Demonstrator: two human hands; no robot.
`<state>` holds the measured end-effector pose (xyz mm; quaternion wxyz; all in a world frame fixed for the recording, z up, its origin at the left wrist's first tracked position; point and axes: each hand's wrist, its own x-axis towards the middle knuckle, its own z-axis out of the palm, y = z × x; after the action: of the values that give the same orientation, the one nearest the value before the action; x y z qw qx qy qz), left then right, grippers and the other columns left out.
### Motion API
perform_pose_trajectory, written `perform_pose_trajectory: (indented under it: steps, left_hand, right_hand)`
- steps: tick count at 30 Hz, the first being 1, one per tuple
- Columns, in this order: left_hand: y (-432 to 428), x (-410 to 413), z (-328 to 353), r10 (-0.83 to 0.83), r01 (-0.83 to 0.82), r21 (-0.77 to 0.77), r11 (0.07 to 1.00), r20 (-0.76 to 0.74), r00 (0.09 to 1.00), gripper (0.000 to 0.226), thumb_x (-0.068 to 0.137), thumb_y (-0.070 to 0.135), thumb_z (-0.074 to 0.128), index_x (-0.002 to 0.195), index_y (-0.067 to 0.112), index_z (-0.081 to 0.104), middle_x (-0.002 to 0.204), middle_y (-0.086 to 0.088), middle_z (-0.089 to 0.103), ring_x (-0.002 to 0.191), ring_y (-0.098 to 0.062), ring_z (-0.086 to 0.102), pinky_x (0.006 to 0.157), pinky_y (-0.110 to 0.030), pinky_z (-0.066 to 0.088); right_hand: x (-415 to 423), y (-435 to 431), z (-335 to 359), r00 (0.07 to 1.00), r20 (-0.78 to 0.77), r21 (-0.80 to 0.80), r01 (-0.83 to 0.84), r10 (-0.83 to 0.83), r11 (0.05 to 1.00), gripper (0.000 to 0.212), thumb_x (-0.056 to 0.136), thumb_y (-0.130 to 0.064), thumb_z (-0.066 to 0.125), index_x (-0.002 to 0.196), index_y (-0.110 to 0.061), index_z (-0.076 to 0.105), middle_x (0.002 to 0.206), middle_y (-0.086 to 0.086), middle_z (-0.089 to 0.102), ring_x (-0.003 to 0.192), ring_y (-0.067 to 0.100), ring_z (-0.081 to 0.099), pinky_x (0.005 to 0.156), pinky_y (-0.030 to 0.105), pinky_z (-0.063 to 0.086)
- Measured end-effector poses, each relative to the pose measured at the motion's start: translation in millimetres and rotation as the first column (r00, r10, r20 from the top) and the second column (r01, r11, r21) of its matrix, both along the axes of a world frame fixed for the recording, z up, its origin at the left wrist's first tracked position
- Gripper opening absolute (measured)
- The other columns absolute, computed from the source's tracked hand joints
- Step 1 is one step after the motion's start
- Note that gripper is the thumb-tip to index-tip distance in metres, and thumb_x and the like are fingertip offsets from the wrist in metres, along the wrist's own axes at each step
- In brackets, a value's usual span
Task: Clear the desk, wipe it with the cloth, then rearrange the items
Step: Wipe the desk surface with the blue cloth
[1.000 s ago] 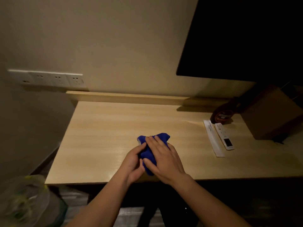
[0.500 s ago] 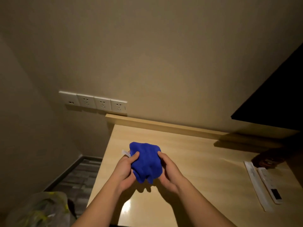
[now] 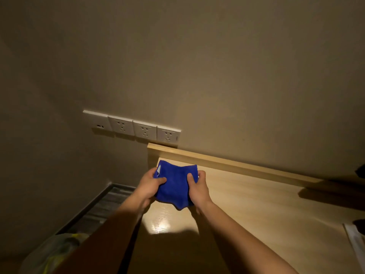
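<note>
Your two hands hold the blue cloth between them above the far left corner of the table: your left hand grips its left edge with the thumb pressed on the front, and your right hand pinches its right edge the same way. Nearest you, at the bottom left on the floor, sits a pale plastic bag with something yellow inside. At the right edge of the table lies a white strip, cut off by the frame. A small white tag shows at the cloth's upper left corner. Beyond it runs the table's raised back ledge. On the wall behind, left of the table, is a row of four white sockets.
</note>
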<state>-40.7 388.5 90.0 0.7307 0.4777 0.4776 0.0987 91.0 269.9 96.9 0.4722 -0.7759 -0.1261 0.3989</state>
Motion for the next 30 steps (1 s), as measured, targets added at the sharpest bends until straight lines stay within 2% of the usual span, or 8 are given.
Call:
perform_pose_trajectory:
  steps: [6,10,13,17,20,22,27,30]
  left_hand:
    - [32,28,-32,0.001,0.028,0.19,0.981,-0.15,0.989,0.033,0.107,0.008,0.057,0.133,0.027,0.052,0.11,0.011,0.058,0.096,-0.01,0.061,0.071,-0.027,0.052]
    - [42,33,-52,-0.021,0.199,0.469,0.86,-0.357,0.934,0.049,0.104,0.006,0.06,0.151,0.015,0.05,0.142,-0.011,0.052,0.13,-0.03,0.056,0.102,-0.035,0.046]
    - [33,21,-66,0.002,0.286,0.572,0.768,-0.449,0.893,0.059,0.1,0.012,0.066,0.155,0.013,0.045,0.143,-0.018,0.047,0.126,-0.035,0.057,0.105,-0.043,0.048]
    - [24,12,-69,0.132,0.31,0.72,0.62,-0.486,0.864,0.069,0.093,0.016,0.076,0.153,0.003,0.044,0.135,-0.027,0.055,0.112,-0.035,0.064,0.09,-0.041,0.058]
    - [23,19,-76,0.046,0.422,0.821,0.384,-0.473,0.88,0.068,0.095,0.03,0.063,0.153,0.002,0.044,0.144,-0.029,0.053,0.126,-0.041,0.057,0.103,-0.056,0.052]
    - [26,26,-92,-0.053,0.531,0.824,0.196,-0.532,0.845,0.064,0.102,0.042,0.045,0.15,0.0,0.05,0.151,-0.03,0.052,0.138,-0.043,0.047,0.113,-0.056,0.038]
    - [30,22,-123,-0.156,0.663,0.738,0.123,-0.645,0.748,0.071,0.112,0.051,0.028,0.141,-0.006,0.059,0.149,-0.033,0.053,0.142,-0.043,0.038,0.132,-0.039,0.005]
    - [33,20,-135,-0.135,0.689,0.72,0.088,-0.677,0.724,0.07,0.11,0.053,0.03,0.151,0.0,0.052,0.161,-0.026,0.041,0.148,-0.042,0.039,0.13,-0.049,0.01]
  right_hand:
    - [21,41,-33,0.995,0.09,-0.097,-0.03,0.039,0.995,0.026,0.111,-0.04,0.038,0.132,-0.025,0.032,0.116,-0.001,0.06,0.097,0.018,0.066,0.085,0.04,0.06]
    - [31,57,-46,0.996,0.08,-0.244,-0.004,0.024,0.97,0.027,0.111,-0.034,0.043,0.132,-0.023,0.031,0.129,0.004,0.059,0.102,0.016,0.063,0.095,0.041,0.058]
    - [28,49,-52,0.978,0.158,-0.384,-0.065,0.135,0.921,0.043,0.107,-0.032,0.052,0.142,-0.022,0.03,0.134,0.002,0.056,0.102,0.018,0.061,0.083,0.033,0.055]
    - [24,19,-68,0.552,0.676,-0.491,-0.156,0.488,0.857,0.053,0.098,-0.037,0.065,0.144,-0.016,0.048,0.129,0.008,0.063,0.109,0.024,0.066,0.087,0.035,0.057]
    - [34,13,-77,0.313,0.79,-0.466,-0.253,0.528,0.848,0.064,0.089,-0.041,0.076,0.143,-0.014,0.054,0.14,0.012,0.063,0.128,0.032,0.061,0.1,0.044,0.053]
    - [41,15,-81,0.253,0.765,-0.51,-0.324,0.592,0.797,0.075,0.09,-0.051,0.071,0.151,-0.013,0.048,0.156,0.014,0.051,0.144,0.034,0.047,0.112,0.048,0.043]
    - [45,18,-88,0.254,0.602,-0.662,-0.372,0.757,0.651,0.086,0.094,-0.071,0.034,0.159,-0.016,0.032,0.169,0.013,0.029,0.154,0.034,0.031,0.118,0.055,0.039]
    - [46,17,-91,0.25,0.564,-0.698,-0.366,0.787,0.616,0.088,0.093,-0.075,0.038,0.16,-0.018,0.032,0.168,0.011,0.032,0.153,0.036,0.034,0.117,0.06,0.036]
